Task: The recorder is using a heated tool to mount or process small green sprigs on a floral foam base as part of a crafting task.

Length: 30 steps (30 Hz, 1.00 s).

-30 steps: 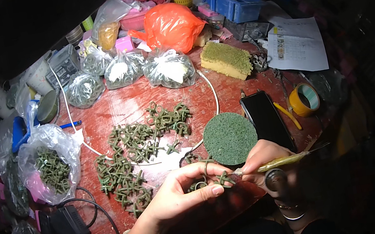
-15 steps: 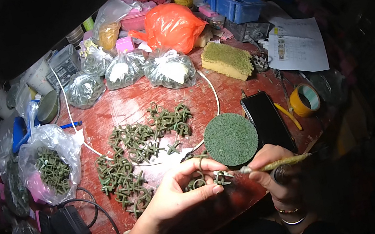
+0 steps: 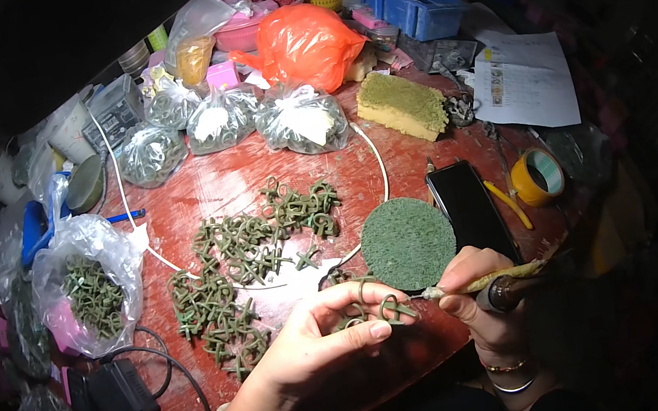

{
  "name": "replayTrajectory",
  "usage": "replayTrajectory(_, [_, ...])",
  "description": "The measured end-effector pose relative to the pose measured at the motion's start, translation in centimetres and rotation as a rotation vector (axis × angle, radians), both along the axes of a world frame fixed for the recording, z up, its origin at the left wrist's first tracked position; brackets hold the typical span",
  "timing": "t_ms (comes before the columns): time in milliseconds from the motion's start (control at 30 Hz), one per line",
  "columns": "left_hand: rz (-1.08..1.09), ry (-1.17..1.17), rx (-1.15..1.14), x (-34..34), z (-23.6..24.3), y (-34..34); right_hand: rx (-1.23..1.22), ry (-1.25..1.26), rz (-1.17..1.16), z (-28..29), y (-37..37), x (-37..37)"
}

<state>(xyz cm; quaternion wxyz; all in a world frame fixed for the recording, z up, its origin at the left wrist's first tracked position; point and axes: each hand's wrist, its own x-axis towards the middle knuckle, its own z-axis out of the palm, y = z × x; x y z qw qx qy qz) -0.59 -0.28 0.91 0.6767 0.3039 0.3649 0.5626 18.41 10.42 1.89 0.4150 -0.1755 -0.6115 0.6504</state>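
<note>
Between the thumb and fingers of my left hand (image 3: 309,341) is a small dark green ring (image 3: 392,310), with more green rings (image 3: 353,321) in the palm. My right hand (image 3: 483,321) is closed round a thin pen-like tool (image 3: 504,274) with a yellowish wrapped shaft. The tool's fine tip points left, close to the held ring; I cannot tell whether they touch. A dark cylinder (image 3: 501,296) shows against the right hand's fingers. Just beyond the hands lies a round green abrasive pad (image 3: 408,243). A pile of green rings (image 3: 216,315) spreads over the table to the left.
On the red table (image 3: 324,175) are a black phone (image 3: 470,207), yellow tape roll (image 3: 537,176), sponge block (image 3: 401,107) and paper sheet (image 3: 526,83). Tied clear bags (image 3: 222,120) and an orange bag (image 3: 305,47) stand behind. An open bag of rings (image 3: 93,291) and black adapter (image 3: 120,394) sit left.
The held ring has turned between my left fingers and shows its round opening more clearly. My right hand and tool have shifted only slightly. The whole view has moved a little.
</note>
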Motion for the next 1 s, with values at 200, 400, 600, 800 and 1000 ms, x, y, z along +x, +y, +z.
replayTrajectory(200, [-0.038, -0.05, 0.012, -0.2, -0.4, 0.0, -0.015, -0.065, 0.105, -0.9, 1.1, 0.6])
replayTrajectory(400, [0.012, -0.128, 0.035, 0.1, -0.6, 0.3, -0.02, -0.05, 0.007, -0.8, 0.5, 0.4])
replayTrajectory(600, [0.075, -0.23, -0.111, 0.5, 0.0, 0.1, 0.271, -0.207, 0.031, -0.1, -0.4, -0.3])
replayTrajectory(800, [0.119, -0.056, -0.127, 0.1, -0.1, 0.1, 0.222, -0.139, -0.124, -0.6, -0.5, 0.0])
replayTrajectory(1000, [0.14, -0.253, -0.101, 0.4, 0.2, 0.0, 0.274, -0.084, -0.069, -0.9, -0.7, -0.4])
